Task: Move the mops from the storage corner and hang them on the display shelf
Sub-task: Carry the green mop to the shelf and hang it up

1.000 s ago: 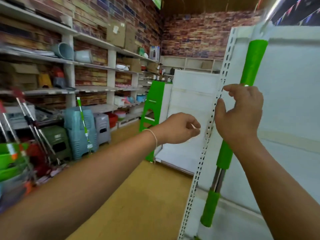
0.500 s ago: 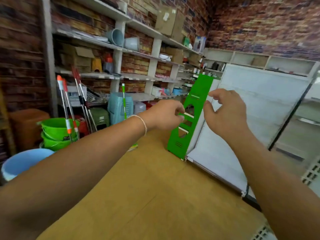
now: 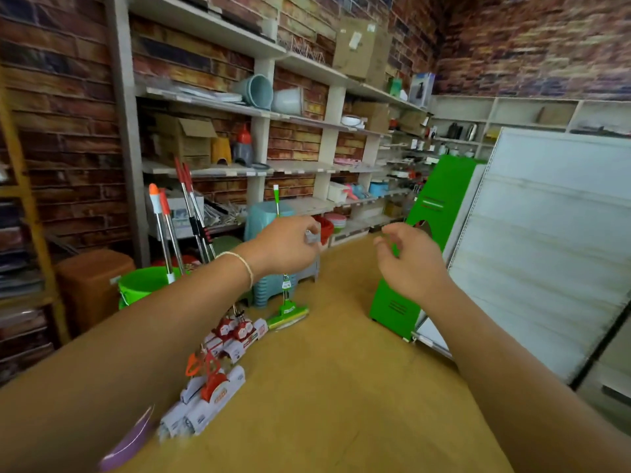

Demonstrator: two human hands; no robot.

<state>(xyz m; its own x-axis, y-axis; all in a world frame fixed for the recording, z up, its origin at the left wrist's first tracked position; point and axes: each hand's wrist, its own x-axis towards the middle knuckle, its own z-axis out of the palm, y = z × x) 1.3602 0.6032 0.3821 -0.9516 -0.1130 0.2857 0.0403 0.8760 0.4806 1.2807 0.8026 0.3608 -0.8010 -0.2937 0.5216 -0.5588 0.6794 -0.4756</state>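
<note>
- Left hand [image 3: 285, 245]: raised at centre frame, fingers curled; a small grey item shows at the fingertips, but whether it is held cannot be told. Thin band on the wrist.
- Right hand [image 3: 408, 264]: raised at 3 o'clock of the left, apart from it, fingers loosely curled, holding nothing.
- Green bucket [image 3: 146, 285]: on the floor at 9 o'clock of the left hand; orange-tipped mop handles [image 3: 160, 227] rise from or behind it, which one unclear.
- Red-handled mops [image 3: 191, 206]: lean against the wall shelf [image 3: 218, 169] just beside the bucket.
- Green mop [image 3: 286, 310]: upright behind the left hand, head on the floor [image 3: 341, 387].
- Packaged mop heads [image 3: 218, 377]: lie on the floor at 7 o'clock of the left hand.
- Stools [image 3: 263, 216]: stacked behind the green mop.
- Green panel [image 3: 433, 213] and white display shelf [image 3: 546, 240]: at 3 o'clock, behind the right hand.
</note>
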